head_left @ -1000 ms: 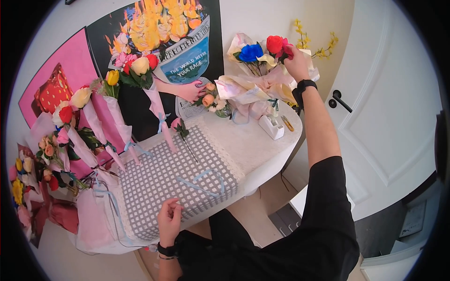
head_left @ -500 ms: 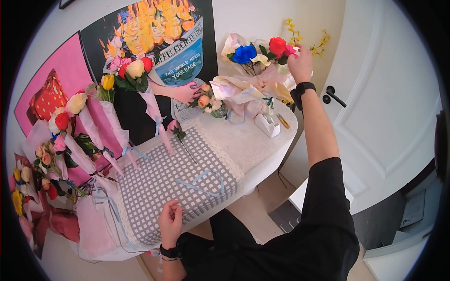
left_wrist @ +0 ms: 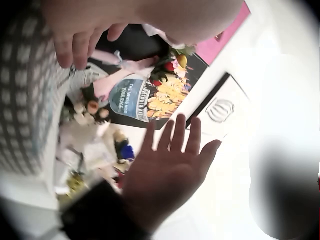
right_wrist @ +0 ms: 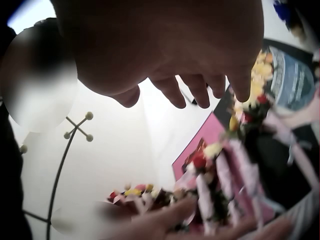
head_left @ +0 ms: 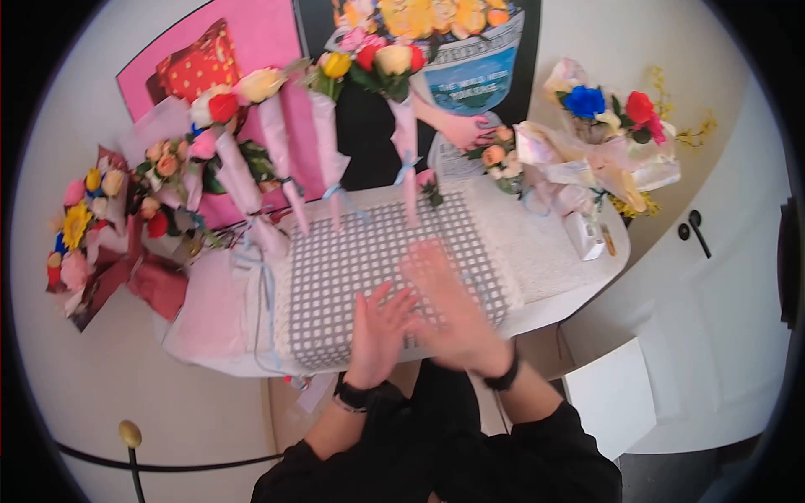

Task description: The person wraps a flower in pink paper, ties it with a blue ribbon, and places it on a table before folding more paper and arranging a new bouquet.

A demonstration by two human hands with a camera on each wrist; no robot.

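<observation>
Both hands hover over the grey-and-white checked cloth (head_left: 335, 277) with fingers extended and nothing held. The left hand (head_left: 381, 331) has its fingers spread near the cloth's front edge. Blurred by motion, the right hand (head_left: 453, 310) is just beside it; whether they touch I cannot tell. In the left wrist view the right hand (left_wrist: 162, 177) shows a flat palm, facing the left hand (left_wrist: 135, 20) above. Beyond the hands, a single pink rose (head_left: 432, 191) lies at the cloth's back edge, its stem partly hidden.
Pink-wrapped flowers (head_left: 405, 134) lean along the back, with a dark red bouquet (head_left: 159, 277) at far left. At right stand a pale-wrapped bouquet (head_left: 570, 155), a white tape dispenser (head_left: 584, 236) and a small peach bouquet (head_left: 503, 159). A white door (head_left: 713, 335) is beyond.
The right hand has left the pale-wrapped bouquet and come back over the checked cloth beside the left hand. The left hand's fingers have spread. The head view has turned left.
</observation>
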